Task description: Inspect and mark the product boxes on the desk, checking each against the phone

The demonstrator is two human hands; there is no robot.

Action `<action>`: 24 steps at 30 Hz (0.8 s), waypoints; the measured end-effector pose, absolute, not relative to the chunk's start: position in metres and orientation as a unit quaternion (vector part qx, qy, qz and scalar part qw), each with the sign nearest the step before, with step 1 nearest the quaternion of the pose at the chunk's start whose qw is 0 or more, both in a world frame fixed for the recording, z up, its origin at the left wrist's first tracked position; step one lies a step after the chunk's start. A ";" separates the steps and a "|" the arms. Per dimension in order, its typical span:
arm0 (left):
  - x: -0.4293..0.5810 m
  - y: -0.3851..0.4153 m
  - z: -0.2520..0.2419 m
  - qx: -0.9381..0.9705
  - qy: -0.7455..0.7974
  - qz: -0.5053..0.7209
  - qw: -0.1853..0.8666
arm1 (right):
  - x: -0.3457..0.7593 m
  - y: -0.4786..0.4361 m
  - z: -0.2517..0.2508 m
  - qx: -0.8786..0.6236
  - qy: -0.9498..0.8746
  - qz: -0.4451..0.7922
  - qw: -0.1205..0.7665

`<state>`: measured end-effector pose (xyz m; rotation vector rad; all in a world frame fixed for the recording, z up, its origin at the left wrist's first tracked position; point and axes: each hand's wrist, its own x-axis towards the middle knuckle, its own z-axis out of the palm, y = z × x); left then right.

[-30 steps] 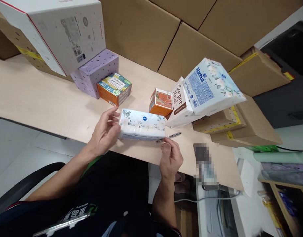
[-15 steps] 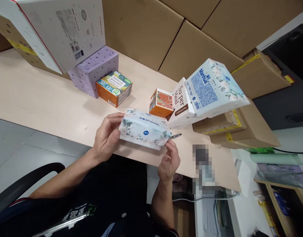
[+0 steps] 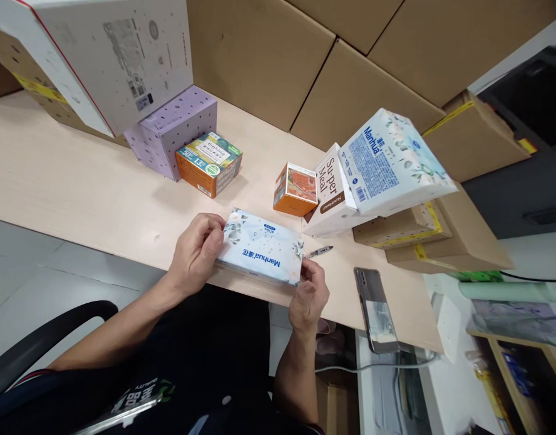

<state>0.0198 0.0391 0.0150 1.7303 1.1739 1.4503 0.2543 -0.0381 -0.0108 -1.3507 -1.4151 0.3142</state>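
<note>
A light blue and white tissue pack (image 3: pixel 262 244) with "Manhua" lettering and printed leaves lies between my two hands, above the front edge of the table (image 3: pixel 137 223). My left hand (image 3: pixel 199 251) grips its left end, thumb at the near side and fingers behind. At the opposite end, my right hand (image 3: pixel 310 296) holds the near right corner, its fingers partly hidden by the pack. Just beyond that corner a pen (image 3: pixel 320 251) rests on the table. The pack's lettering appears upside down to me.
An orange box (image 3: pixel 296 190), a white "Su-per Meal" box (image 3: pixel 330 193) and a larger Manhua pack (image 3: pixel 391 163) stand behind. A Binking box (image 3: pixel 210 163) and purple box (image 3: pixel 173 130) sit at left. At right lies a phone (image 3: pixel 376 311). Cardboard boxes (image 3: pixel 260 54) line the back.
The tissue pack has turned in my hands, so a different face with larger lettering now points up. Its far edge has dropped slightly. Both hands keep hold of its ends.
</note>
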 end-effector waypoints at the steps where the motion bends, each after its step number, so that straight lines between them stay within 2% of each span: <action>1: 0.020 0.039 0.015 0.654 0.438 0.545 0.289 | 0.254 -0.038 -0.010 -0.570 -0.603 0.127 0.544; 10: 0.020 0.037 0.007 0.678 0.365 0.597 0.226 | 0.259 -0.038 -0.017 -0.538 -0.651 0.089 0.528; 17: 0.025 0.038 0.001 0.651 0.281 0.643 0.290 | 0.257 -0.039 -0.013 -0.541 -0.638 0.118 0.535; 24: 0.020 0.037 0.004 0.705 0.318 0.588 0.235 | 0.256 -0.036 -0.009 -0.547 -0.633 0.125 0.533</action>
